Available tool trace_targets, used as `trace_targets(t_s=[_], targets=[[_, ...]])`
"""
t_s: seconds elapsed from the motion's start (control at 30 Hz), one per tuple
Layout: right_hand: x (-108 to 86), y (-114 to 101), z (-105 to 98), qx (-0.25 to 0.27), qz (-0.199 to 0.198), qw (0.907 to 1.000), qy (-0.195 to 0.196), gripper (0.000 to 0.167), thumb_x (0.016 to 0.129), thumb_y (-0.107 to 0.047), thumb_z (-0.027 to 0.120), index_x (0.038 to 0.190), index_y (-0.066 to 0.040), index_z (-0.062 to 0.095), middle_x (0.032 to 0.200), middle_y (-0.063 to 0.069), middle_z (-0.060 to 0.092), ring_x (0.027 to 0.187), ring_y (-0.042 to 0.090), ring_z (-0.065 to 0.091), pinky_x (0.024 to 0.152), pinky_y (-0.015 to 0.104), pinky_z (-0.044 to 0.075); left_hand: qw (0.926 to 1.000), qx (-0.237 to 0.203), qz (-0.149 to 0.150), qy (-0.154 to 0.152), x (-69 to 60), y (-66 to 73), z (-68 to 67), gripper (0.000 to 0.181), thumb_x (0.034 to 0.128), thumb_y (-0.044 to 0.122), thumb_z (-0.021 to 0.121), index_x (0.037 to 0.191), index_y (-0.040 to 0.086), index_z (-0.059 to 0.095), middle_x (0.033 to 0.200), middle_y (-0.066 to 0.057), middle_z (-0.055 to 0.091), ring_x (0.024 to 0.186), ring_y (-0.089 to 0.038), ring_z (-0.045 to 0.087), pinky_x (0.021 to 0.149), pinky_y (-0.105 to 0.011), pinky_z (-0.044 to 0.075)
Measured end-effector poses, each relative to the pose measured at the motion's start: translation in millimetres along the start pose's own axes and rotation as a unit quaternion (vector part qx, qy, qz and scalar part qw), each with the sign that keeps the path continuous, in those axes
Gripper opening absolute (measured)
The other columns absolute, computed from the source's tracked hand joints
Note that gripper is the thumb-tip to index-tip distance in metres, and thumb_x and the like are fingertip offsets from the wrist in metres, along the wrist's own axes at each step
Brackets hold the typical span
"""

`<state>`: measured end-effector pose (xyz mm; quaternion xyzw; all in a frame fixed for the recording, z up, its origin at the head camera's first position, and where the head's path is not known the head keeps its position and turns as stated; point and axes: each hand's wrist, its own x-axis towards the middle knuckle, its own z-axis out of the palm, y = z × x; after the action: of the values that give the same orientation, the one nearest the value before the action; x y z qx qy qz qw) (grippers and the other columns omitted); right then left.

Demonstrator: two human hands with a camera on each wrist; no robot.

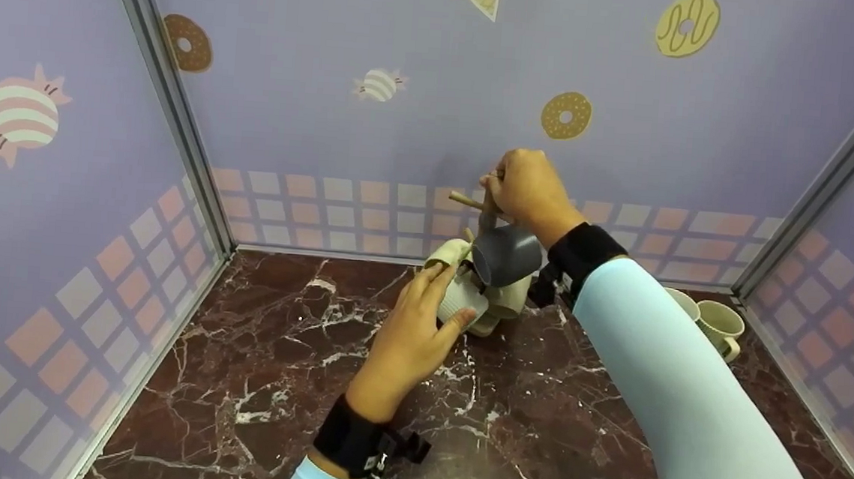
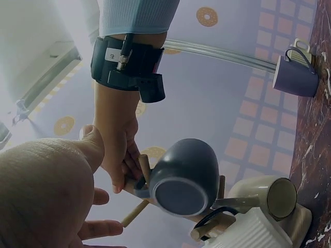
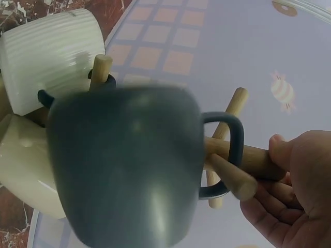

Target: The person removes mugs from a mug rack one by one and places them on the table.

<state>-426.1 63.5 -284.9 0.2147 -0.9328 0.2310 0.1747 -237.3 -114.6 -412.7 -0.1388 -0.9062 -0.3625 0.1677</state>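
Observation:
A wooden mug tree [image 3: 261, 161] with several pegs stands near the back wall, its post tilted in the right wrist view. My right hand [image 1: 528, 186] grips the top of its post. From an upper peg a dark grey mug [image 1: 512, 257] hangs by its handle, just below that hand. Lower down are a white ribbed mug [image 1: 460, 302], a cream mug [image 1: 509, 299] and a pale yellowish mug [image 1: 449, 252]. My left hand [image 1: 409, 336] lies against the white ribbed mug's left side with fingers extended; the exact contact is partly hidden.
Two more mugs stand at the back right, a greenish cream mug [image 1: 722, 320] and a purplish mug [image 2: 295, 80], partly behind my right sleeve in the head view. Patterned wall panels [image 1: 434, 142] enclose the dark red marbled tabletop [image 1: 259, 378] at the back and sides.

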Motion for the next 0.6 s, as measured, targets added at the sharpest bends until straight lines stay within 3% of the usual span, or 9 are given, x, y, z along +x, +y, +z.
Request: trace_targets(t_s=[0.1, 0.3, 0.6], targets=[[-0.2, -0.8, 2.0, 0.006, 0.001, 1.0000, -0.001, 0.032, 0.112, -0.027, 0.075, 0.094, -0.002, 0.082, 0.087, 0.018, 0.083, 0.077, 0.033, 0.078, 0.081, 0.049, 0.068, 1.0000, -0.002, 0.001, -0.002, -0.3, 0.1, 1.3, 0.078, 0.1138, 0.055, 0.063, 0.176, 0.012, 0.042, 0.180, -0.023, 0.041, 0.168, -0.049, 0.039, 0.132, -0.072, 0.041], [-2.5, -2.7, 4.5, 0.012, 0.010, 0.9999, 0.007, 0.032, 0.112, -0.028, 0.076, 0.095, -0.001, 0.077, 0.087, 0.019, 0.081, 0.081, 0.036, 0.079, 0.075, 0.047, 0.065, 0.9999, -0.010, 0.005, -0.010, 0.4, -0.4, 3.0, 0.077, 0.1148, 0.054, 0.061, 0.175, 0.011, 0.043, 0.181, -0.020, 0.040, 0.168, -0.047, 0.038, 0.134, -0.070, 0.040], [0.6, -4.2, 13.5, 0.015, 0.035, 0.9989, 0.026, 0.035, 0.113, -0.034, 0.073, 0.097, -0.003, 0.077, 0.089, 0.017, 0.082, 0.084, 0.036, 0.080, 0.080, 0.050, 0.068, 0.9999, -0.006, 0.008, -0.006, -1.4, -0.8, 3.1, 0.079, 0.1134, 0.059, 0.060, 0.175, 0.011, 0.044, 0.181, -0.019, 0.041, 0.167, -0.045, 0.041, 0.133, -0.068, 0.044]])
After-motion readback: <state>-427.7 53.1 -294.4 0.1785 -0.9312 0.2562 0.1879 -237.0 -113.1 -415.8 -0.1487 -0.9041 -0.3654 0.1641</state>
